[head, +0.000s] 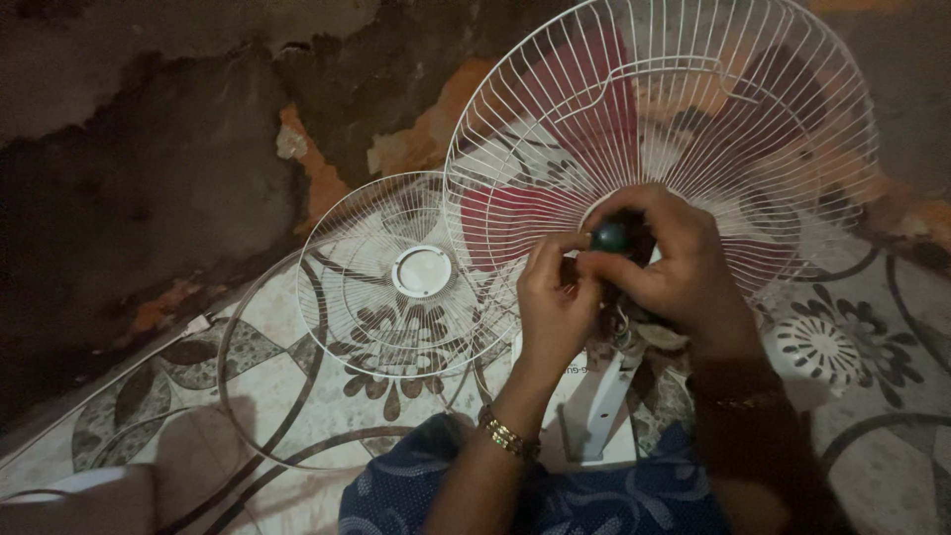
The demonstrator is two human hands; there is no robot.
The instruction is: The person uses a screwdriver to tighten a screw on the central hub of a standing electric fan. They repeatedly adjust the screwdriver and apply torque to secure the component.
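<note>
At fan grille [693, 89] hub | left hand [555, 297], right hand [674, 263] both pinching dark green knob [611, 236] | loose grille [396, 267] on floor beside

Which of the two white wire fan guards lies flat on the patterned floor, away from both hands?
The smaller-looking white wire fan guard with the solid round centre, on the left. The other white wire guard stands tilted, with red blades showing through it.

Both hands' fingers [584, 266] pinch a dark knob [611, 237] behind the fan guard [555, 119].
</note>
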